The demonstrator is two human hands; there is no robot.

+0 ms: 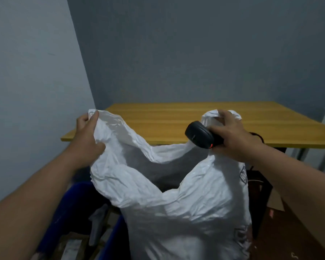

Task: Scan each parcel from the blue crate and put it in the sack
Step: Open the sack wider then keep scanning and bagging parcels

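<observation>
Sack (176,212) fills centre-bottom of frame, mouth held wide; contents hidden, so progress can't tell. Left hand (86,139) fingers pinch sack rim at left. Right hand (231,136) grips rim plus black scanner (201,135). Blue crate (77,209) lower left w/ parcels left inside. Desk (176,117) edge just behind; open room above the mouth.

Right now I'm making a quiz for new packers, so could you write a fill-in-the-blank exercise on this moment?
1. Both hands hold up the rim of the white ____.
2. The right hand also grips a black ____.
3. Behind the sack stands a ____ table.
4. The crate below the left hand is ____.

Missing words: sack; scanner; wooden; blue
</observation>
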